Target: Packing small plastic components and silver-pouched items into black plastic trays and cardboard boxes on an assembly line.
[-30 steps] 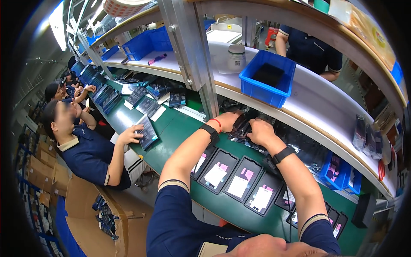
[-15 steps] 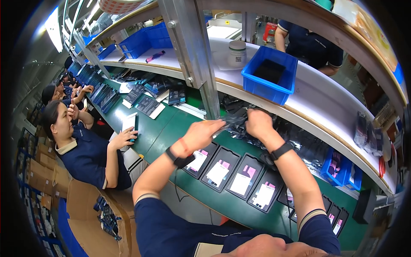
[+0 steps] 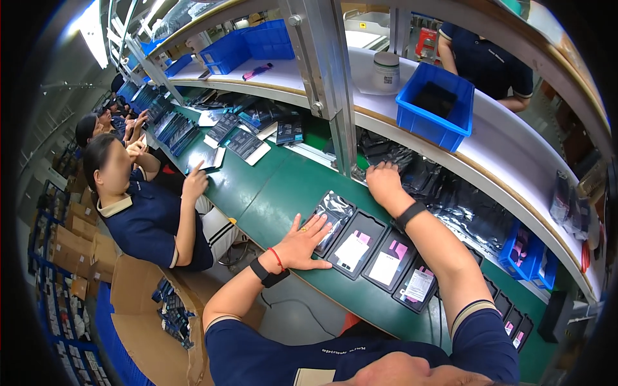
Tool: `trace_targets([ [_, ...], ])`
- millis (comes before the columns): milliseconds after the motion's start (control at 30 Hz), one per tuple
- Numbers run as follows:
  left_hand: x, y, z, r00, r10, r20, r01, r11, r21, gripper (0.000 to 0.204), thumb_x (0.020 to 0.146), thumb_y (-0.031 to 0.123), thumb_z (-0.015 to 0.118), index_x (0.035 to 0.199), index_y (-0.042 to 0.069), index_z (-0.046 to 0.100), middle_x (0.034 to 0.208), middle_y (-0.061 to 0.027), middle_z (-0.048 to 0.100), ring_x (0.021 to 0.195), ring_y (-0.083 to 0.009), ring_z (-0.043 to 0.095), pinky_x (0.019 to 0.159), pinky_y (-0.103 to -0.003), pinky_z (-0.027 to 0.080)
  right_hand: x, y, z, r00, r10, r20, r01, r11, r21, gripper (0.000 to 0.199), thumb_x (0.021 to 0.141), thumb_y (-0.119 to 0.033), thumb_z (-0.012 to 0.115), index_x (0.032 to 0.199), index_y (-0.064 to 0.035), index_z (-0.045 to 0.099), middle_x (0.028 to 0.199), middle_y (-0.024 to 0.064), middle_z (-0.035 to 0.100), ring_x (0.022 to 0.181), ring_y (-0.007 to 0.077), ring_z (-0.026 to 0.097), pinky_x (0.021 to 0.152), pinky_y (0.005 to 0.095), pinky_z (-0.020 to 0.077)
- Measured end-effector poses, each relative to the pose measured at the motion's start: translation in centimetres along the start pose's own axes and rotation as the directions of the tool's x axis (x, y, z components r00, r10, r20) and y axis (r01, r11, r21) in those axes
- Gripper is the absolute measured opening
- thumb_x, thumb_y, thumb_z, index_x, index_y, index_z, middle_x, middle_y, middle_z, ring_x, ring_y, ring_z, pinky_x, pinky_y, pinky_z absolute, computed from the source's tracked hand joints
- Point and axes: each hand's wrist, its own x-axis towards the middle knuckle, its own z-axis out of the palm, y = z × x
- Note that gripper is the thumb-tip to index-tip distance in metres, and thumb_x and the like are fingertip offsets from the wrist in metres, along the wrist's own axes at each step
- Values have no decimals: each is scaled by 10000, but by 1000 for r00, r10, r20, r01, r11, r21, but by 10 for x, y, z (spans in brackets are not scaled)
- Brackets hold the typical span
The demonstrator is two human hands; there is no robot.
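My left hand (image 3: 301, 243) lies flat with its fingers spread on a shiny plastic-bagged dark item (image 3: 337, 207) in the leftmost black tray. My right hand (image 3: 386, 185) is at the near edge of a pile of black bagged items (image 3: 444, 196) under the shelf. Its fingers curl down into the pile, and whatever they grip is hidden. To the right of my left hand runs a row of black trays (image 3: 349, 265). In these lie white and pink cards or slips (image 3: 385, 267).
A metal post (image 3: 325, 77) rises between my hands and the shelf (image 3: 502, 141). On that shelf stand a blue bin (image 3: 438, 106) and a white jar (image 3: 386, 72). Boxes (image 3: 248, 147) lie on the green bench (image 3: 277, 193). A co-worker (image 3: 154, 212) sits at left, beside a large carton (image 3: 138, 296).
My hands have parted. The clear-bagged item that was between them now lies in the leftmost tray under my left hand. My right hand has lowered to the pile. The view has shifted slightly.
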Motion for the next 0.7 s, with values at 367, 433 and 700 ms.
trace_targets([
  [367, 112, -7, -69, 967, 220, -125, -233, 968, -97, 561, 701, 126, 679, 1221, 19, 500, 1318, -215, 431, 1269, -352, 358, 1060, -396, 290, -141, -83, -44, 952, -300, 56, 275, 923, 270, 610, 804, -367, 559, 1184, 101, 470, 1192, 322, 465, 1123, 445, 460, 953, 499, 358],
  [433, 166, -14, -59, 958, 270, -99, -271, 963, 7, 583, 679, 59, 634, 1233, -26, 473, 1302, -234, 439, 1265, -357, 359, 1066, -393, 287, -136, -75, -58, 900, -368, 234, 212, 838, 503, 731, 816, -483, 549, 1216, 118, 432, 1258, 346, 399, 1174, 491, 393, 992, 528, 307],
  [700, 242, -17, -29, 978, 155, -136, -166, 984, -69, 654, 669, -4, 556, 1297, -51, 379, 1307, -254, 419, 1247, -344, 380, 1057, -354, 305, -70, 36, -83, 995, 93, 22, -90, 833, 545, 252, 674, -216, 697, 793, -7, 620, 801, 183, 624, 805, 347, 608, 699, 421, 485],
])
